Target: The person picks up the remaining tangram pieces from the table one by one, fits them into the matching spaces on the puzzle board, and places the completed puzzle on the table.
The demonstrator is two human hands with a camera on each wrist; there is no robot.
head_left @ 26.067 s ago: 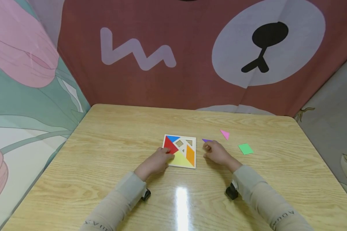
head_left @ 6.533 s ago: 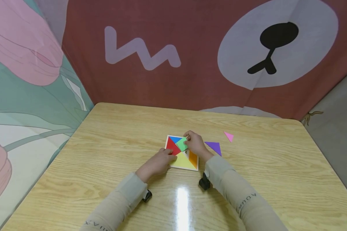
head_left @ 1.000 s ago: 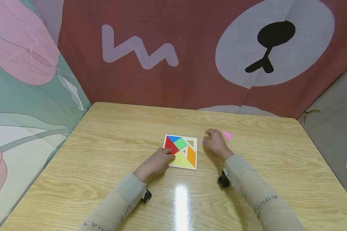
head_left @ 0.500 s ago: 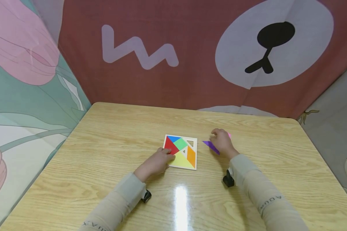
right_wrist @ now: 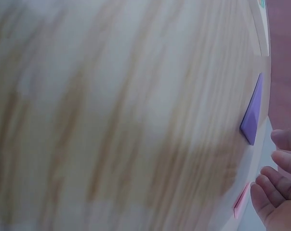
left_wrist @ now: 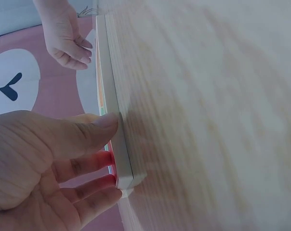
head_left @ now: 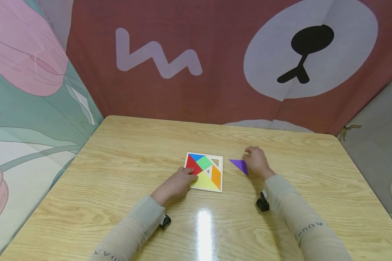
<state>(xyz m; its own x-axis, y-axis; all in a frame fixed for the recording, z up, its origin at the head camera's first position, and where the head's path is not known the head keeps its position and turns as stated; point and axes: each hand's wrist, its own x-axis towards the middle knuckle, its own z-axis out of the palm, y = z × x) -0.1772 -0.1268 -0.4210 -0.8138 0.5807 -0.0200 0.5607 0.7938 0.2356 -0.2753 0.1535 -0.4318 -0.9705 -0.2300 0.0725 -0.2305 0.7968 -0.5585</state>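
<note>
A square tangram board (head_left: 221, 174) lies on the table with blue, green (head_left: 204, 162), red (head_left: 192, 163), yellow and orange pieces in it. Two bare triangular recesses with small cut-outs show at its right side. My left hand (head_left: 176, 182) grips the board's near left corner; the left wrist view shows the thumb along the edge and fingertips over the red piece. To the right of the board lies a purple triangle (head_left: 240, 166). My right hand (head_left: 256, 162), fingers loosely bent around nothing, hovers just right of it. A pink triangle (right_wrist: 241, 200) lies by those fingers, hidden in the head view.
The wooden table (head_left: 134, 152) reaches back to a wall cloth (head_left: 183, 98) printed with a brown bear face. A small black device (head_left: 262, 203) is strapped at the right wrist, another (head_left: 165, 221) at the left. Light glares off the table's front.
Since the oldest frame, the green square has gone into the board. Over the last second my right hand has drifted right from the purple triangle, now covering the pink one. The left hand stays put.
</note>
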